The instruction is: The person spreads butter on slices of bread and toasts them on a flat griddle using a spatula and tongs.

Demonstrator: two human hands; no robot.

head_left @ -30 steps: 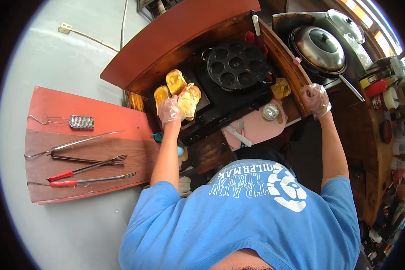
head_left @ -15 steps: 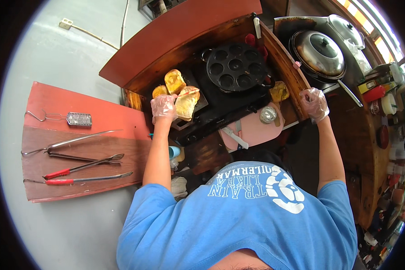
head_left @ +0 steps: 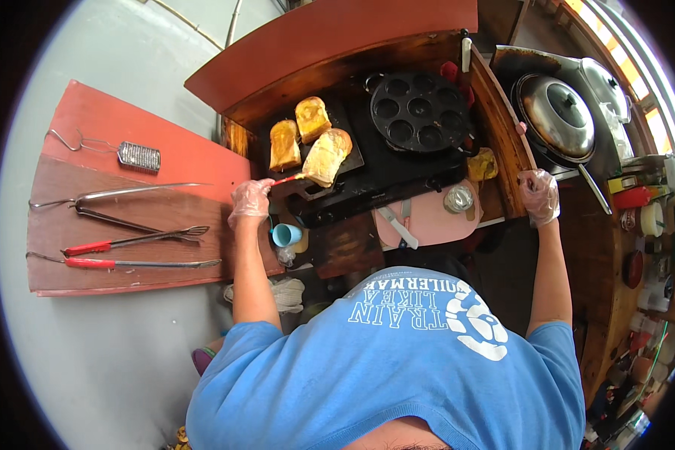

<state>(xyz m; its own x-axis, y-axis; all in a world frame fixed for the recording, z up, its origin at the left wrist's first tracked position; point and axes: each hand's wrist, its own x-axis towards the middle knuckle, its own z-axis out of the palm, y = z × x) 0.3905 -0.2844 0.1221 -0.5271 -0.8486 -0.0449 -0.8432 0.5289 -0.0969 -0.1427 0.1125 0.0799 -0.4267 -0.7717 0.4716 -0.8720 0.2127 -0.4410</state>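
In a clear plastic glove, my left hand (head_left: 250, 202) is closed round a thin red-handled utensil (head_left: 285, 180). Its tip meets the lower edge of a toasted bread slice (head_left: 328, 156); the kind of tip is too small to make out. A second slice (head_left: 284, 145) and a third slice (head_left: 312, 118), both browned yellow, lie beside it on the flat dark griddle (head_left: 343, 124). My right hand (head_left: 540, 198), gloved too, has its fingers curled at the near end of the wooden side panel (head_left: 502, 135), gripping its edge.
Right of the griddle sits a black round-welled pan (head_left: 418, 112). Nearer me, a pink board (head_left: 427, 225) bears a knife (head_left: 397, 228) and a glass jar (head_left: 458, 199). A blue cup (head_left: 283, 235) stands by my left forearm. Tongs (head_left: 142, 263) and a grater (head_left: 139, 157) lie left; a lidded wok (head_left: 553, 116) stands right.
My left hand has drawn back left and nearer me, off the bread, with the red-handled utensil still in it. The slices lie more in sight. My right hand stays at the panel; the view has shifted.
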